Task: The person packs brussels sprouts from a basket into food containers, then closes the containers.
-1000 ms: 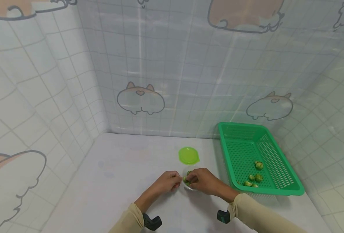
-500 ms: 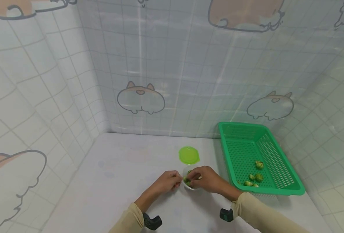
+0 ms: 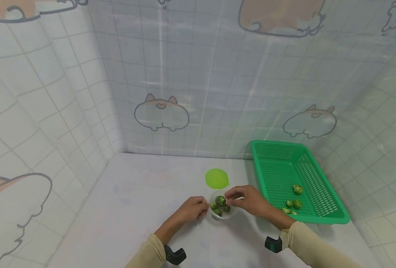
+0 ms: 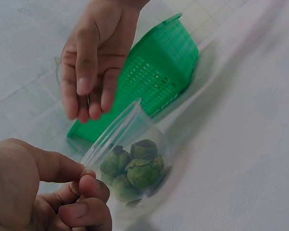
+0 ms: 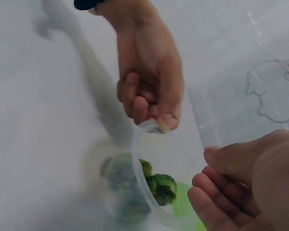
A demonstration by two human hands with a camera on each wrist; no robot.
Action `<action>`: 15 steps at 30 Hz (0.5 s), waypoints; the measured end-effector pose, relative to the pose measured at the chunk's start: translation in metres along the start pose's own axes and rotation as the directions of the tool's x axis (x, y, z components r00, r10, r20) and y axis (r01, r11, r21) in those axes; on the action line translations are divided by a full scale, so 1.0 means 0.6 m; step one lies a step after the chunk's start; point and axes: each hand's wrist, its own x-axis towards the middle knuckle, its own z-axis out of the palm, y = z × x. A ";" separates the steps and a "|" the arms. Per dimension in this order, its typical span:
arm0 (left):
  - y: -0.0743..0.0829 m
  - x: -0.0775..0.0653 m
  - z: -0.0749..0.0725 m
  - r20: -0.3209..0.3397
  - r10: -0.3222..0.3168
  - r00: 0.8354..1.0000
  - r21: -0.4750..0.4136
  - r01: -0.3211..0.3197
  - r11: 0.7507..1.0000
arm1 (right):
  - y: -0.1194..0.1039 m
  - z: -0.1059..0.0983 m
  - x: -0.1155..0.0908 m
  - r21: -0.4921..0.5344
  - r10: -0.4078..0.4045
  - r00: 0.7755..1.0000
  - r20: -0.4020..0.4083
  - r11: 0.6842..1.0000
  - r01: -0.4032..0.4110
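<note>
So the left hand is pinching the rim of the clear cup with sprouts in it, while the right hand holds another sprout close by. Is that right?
Not quite: the right hand holds nothing, as the left wrist view shows. The left hand does pinch the rim of the clear cup, with sprouts inside.

A clear, round plastic cup (image 3: 222, 216) stands at lower centre of the head view, green Brussels sprouts (image 3: 220, 201) clustered inside; the left hand (image 3: 193, 208) pinches its rim, the right hand (image 3: 250, 200) just beside.
</note>
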 end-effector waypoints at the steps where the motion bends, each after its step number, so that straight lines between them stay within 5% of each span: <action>1: 0.000 0.000 0.000 0.002 0.000 1.000 -0.003 0.000 1.000 | 0.000 -0.005 -0.003 0.011 0.014 1.000 -0.009 1.000 -0.014; 15: -0.005 0.003 0.001 0.012 -0.005 1.000 -0.029 0.005 1.000 | 0.000 -0.088 -0.059 0.076 0.203 0.975 -0.086 0.978 -0.197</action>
